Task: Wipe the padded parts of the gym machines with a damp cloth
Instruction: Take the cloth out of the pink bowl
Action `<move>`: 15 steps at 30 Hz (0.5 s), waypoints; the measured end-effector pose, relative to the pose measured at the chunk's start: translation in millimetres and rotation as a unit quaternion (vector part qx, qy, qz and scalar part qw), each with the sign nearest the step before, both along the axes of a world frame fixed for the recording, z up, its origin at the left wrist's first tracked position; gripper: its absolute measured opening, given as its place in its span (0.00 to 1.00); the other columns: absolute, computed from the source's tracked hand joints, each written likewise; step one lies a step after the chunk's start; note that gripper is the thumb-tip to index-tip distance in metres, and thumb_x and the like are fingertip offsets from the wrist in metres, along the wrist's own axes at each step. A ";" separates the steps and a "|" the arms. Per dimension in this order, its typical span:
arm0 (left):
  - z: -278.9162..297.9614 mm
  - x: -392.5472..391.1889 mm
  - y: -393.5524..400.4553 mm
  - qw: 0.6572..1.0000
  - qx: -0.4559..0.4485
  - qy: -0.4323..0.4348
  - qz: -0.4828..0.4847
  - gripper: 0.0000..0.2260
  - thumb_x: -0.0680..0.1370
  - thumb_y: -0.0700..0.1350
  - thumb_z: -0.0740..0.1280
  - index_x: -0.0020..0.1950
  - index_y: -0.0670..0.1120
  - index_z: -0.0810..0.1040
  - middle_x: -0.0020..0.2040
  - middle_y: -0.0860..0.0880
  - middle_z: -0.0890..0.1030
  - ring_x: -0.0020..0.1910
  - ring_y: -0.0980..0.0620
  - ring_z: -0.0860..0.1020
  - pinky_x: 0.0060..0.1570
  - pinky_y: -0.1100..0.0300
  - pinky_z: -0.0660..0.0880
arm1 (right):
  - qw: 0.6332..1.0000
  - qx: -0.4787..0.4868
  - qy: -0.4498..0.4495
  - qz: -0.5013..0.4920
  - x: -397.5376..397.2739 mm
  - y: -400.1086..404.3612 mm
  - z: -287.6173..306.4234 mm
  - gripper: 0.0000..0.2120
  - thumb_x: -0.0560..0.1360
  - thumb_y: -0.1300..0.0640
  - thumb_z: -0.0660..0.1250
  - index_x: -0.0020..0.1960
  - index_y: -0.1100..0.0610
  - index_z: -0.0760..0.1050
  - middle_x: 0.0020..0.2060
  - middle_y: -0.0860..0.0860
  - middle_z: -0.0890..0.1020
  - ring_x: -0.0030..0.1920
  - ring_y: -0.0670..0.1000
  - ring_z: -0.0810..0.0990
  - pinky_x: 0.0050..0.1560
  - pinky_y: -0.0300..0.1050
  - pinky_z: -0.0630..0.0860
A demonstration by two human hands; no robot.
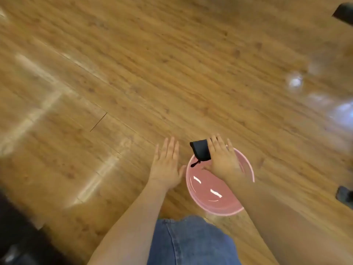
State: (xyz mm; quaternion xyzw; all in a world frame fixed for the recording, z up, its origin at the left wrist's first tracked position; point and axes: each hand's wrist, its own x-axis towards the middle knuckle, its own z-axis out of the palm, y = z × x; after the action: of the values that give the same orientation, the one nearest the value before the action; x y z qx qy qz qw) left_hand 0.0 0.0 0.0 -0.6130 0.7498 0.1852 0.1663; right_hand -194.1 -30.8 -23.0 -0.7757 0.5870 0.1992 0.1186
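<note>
over pink basin (250, 169) — right hand (223, 161) grips dark cloth (200, 151), thumb hidden; left hand (166, 165) flat, empty.

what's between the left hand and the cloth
Nothing visible. The left hand is open beside the pink basin; the right hand holds the black cloth over the rim, only bare floor between.

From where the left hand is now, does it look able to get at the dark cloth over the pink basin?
Probably yes. The left hand hangs open just beside the pink basin, with nothing between it and the dark cloth. The right hand grips the cloth's far side, leaving its near edge exposed.
</note>
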 end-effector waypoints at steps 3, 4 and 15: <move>-34.2 -5.1 -15.5 0.999 -0.019 -0.004 -0.028 0.33 0.82 0.60 0.43 0.78 0.41 0.34 0.77 0.44 0.32 0.76 0.45 0.32 0.72 0.47 0.32 | 0.999 -0.041 0.014 0.022 -0.2 -5.0 -32.2 0.48 0.72 0.38 0.65 0.76 0.59 0.40 0.76 0.55 0.46 0.76 0.54 0.43 0.73 0.56 0.39; -43.2 -8.0 -21.5 0.999 -0.026 0.003 -0.033 0.34 0.80 0.62 0.38 0.78 0.41 0.34 0.77 0.45 0.31 0.75 0.46 0.31 0.71 0.47 0.31 | 0.997 -0.061 0.010 0.037 -0.6 -8.5 -39.1 0.45 0.74 0.42 0.65 0.76 0.59 0.42 0.76 0.55 0.47 0.76 0.54 0.45 0.72 0.56 0.38; 54.5 -22.9 -36.0 0.995 -0.056 0.030 -0.072 0.36 0.76 0.61 0.37 0.78 0.40 0.46 0.79 0.42 0.45 0.79 0.42 0.49 0.74 0.44 0.35 | 0.996 -0.066 -0.024 0.054 -20.5 -23.8 63.8 0.29 0.78 0.68 0.53 0.76 0.60 0.48 0.76 0.56 0.52 0.76 0.55 0.49 0.73 0.50 0.42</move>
State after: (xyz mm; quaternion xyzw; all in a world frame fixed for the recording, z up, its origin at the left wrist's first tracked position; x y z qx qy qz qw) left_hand -22.9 -36.0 54.5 -0.5602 0.8058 0.1487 0.1215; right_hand -214.5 -54.6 40.8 -0.8171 0.5529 0.1474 0.0706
